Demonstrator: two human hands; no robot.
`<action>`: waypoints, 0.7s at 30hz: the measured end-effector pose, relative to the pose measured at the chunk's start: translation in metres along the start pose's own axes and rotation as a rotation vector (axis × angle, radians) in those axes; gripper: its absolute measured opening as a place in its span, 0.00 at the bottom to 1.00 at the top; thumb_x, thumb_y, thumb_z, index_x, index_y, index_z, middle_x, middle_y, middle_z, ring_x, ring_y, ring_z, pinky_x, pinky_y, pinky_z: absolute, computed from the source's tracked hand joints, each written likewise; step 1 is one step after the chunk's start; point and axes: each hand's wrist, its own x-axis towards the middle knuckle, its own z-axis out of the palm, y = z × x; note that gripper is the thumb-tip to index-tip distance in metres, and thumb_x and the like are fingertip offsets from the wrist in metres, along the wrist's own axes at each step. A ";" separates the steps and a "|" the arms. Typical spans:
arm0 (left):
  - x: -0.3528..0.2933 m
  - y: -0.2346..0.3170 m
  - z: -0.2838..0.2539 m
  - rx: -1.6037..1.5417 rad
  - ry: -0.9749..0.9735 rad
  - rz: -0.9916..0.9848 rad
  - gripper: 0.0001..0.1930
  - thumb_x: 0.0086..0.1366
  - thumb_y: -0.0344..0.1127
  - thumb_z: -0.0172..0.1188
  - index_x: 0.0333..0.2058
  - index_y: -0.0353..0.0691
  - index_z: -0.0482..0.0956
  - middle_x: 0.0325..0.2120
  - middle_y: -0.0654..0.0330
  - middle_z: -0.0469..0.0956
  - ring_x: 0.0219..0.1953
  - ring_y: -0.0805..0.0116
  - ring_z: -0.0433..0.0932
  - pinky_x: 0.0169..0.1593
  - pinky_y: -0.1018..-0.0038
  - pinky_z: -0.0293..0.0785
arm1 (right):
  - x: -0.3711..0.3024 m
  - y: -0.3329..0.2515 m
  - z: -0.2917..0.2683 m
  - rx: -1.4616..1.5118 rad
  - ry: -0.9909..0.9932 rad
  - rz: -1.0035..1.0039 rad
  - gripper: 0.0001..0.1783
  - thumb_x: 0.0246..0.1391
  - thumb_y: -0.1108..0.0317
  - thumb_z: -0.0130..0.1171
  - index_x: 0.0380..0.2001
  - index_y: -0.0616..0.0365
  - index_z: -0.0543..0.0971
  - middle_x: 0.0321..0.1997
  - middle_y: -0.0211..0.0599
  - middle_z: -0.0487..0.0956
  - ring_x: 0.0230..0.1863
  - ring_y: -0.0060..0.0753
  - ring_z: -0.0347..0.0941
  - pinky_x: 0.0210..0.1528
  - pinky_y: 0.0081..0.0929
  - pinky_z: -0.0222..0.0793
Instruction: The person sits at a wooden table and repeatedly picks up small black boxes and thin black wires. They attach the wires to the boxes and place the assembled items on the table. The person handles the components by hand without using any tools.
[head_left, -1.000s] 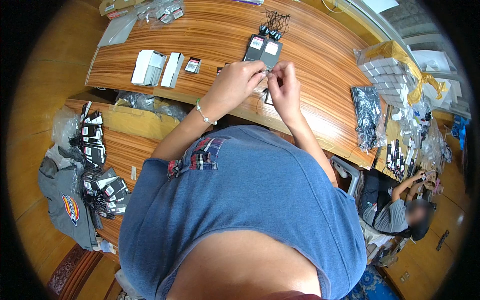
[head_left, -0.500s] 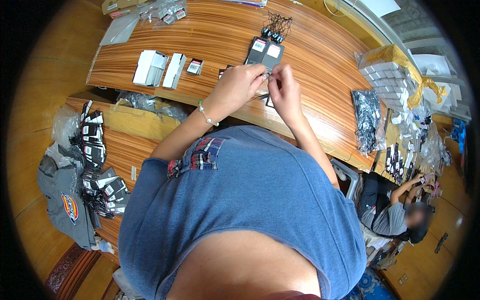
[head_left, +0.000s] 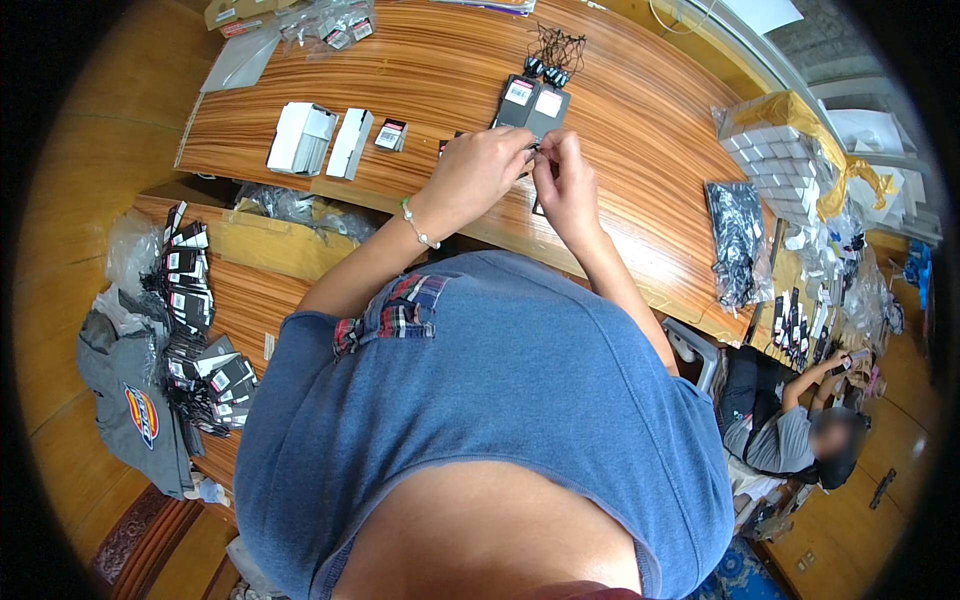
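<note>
My left hand (head_left: 482, 165) and my right hand (head_left: 570, 190) meet over the near part of the table, fingertips pinched close together. Something small and dark shows between them, too small to name. Just beyond my fingers lie two stacks of black hang tags (head_left: 545, 124) with white labels, side by side. Black cords (head_left: 556, 45) run from their far ends in a loose tangle. The dark edge of a card peeks out under my right hand, mostly covered. To the left of my left hand sits a small stack of labels (head_left: 391, 134).
White card stacks (head_left: 298, 140) stand at the left on the striped wooden table (head_left: 420, 70). On the right are a bagged black bundle (head_left: 735, 240) and an open carton of white packs (head_left: 775, 150). More tags (head_left: 190, 290) cover a lower left surface. Another person (head_left: 790, 435) works at far right.
Both hands stay in nearly the same place, with small finger movements. My right hand has turned slightly and its fingers have shifted a little left. The stacks have not moved.
</note>
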 end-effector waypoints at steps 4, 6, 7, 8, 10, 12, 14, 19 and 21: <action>0.001 0.000 0.001 -0.001 -0.006 0.008 0.08 0.58 0.35 0.52 0.33 0.37 0.75 0.26 0.52 0.76 0.27 0.53 0.75 0.30 0.64 0.71 | 0.001 0.001 -0.002 -0.075 -0.029 -0.017 0.10 0.48 0.79 0.52 0.33 0.58 0.63 0.19 0.35 0.69 0.21 0.25 0.67 0.21 0.26 0.63; 0.003 -0.002 0.002 0.032 -0.037 0.004 0.08 0.58 0.34 0.54 0.34 0.36 0.75 0.26 0.53 0.77 0.27 0.57 0.77 0.30 0.67 0.72 | 0.003 0.008 -0.003 0.473 -0.051 0.291 0.11 0.49 0.79 0.51 0.34 0.56 0.62 0.20 0.31 0.69 0.22 0.21 0.66 0.22 0.22 0.62; 0.003 -0.005 0.004 -0.095 -0.009 -0.050 0.08 0.58 0.33 0.55 0.35 0.36 0.76 0.26 0.53 0.77 0.27 0.60 0.77 0.31 0.70 0.73 | 0.004 0.008 -0.003 0.749 -0.061 0.443 0.12 0.50 0.79 0.51 0.35 0.56 0.61 0.20 0.29 0.69 0.22 0.19 0.65 0.22 0.20 0.62; 0.003 -0.010 0.007 -0.222 0.020 -0.104 0.09 0.57 0.32 0.56 0.35 0.35 0.76 0.27 0.54 0.78 0.27 0.63 0.78 0.31 0.72 0.73 | 0.005 0.004 -0.005 0.765 -0.060 0.424 0.13 0.51 0.80 0.49 0.36 0.54 0.59 0.21 0.25 0.68 0.23 0.14 0.63 0.24 0.14 0.59; 0.004 -0.012 0.006 -0.471 0.102 -0.203 0.08 0.56 0.29 0.57 0.34 0.33 0.76 0.25 0.53 0.78 0.27 0.69 0.78 0.31 0.77 0.74 | 0.004 0.000 -0.008 0.779 -0.058 0.370 0.12 0.52 0.79 0.49 0.37 0.55 0.60 0.22 0.26 0.69 0.24 0.16 0.64 0.26 0.14 0.58; 0.007 -0.011 0.002 -0.565 0.139 -0.232 0.08 0.55 0.28 0.58 0.34 0.32 0.76 0.24 0.55 0.78 0.26 0.73 0.77 0.31 0.79 0.74 | 0.003 -0.005 -0.011 0.756 -0.043 0.330 0.12 0.52 0.79 0.49 0.36 0.56 0.60 0.21 0.26 0.68 0.24 0.15 0.63 0.26 0.13 0.57; 0.008 -0.011 0.001 -0.641 0.157 -0.254 0.09 0.55 0.27 0.59 0.35 0.30 0.76 0.24 0.58 0.78 0.27 0.76 0.76 0.31 0.80 0.75 | 0.003 -0.014 -0.012 0.691 -0.026 0.303 0.12 0.51 0.80 0.49 0.35 0.56 0.60 0.20 0.23 0.66 0.23 0.11 0.60 0.24 0.10 0.55; 0.008 -0.003 -0.002 -0.656 0.108 -0.274 0.10 0.55 0.27 0.60 0.37 0.30 0.76 0.28 0.62 0.78 0.30 0.79 0.75 0.35 0.82 0.74 | 0.006 -0.023 -0.013 0.388 0.049 0.222 0.10 0.50 0.79 0.51 0.34 0.59 0.63 0.17 0.24 0.66 0.19 0.12 0.58 0.21 0.14 0.54; 0.007 0.000 -0.004 -0.653 0.111 -0.270 0.10 0.55 0.27 0.60 0.37 0.30 0.76 0.28 0.61 0.78 0.31 0.78 0.75 0.36 0.82 0.75 | 0.007 -0.026 -0.014 0.290 0.061 0.202 0.10 0.49 0.79 0.52 0.33 0.60 0.63 0.15 0.26 0.66 0.18 0.13 0.58 0.19 0.15 0.55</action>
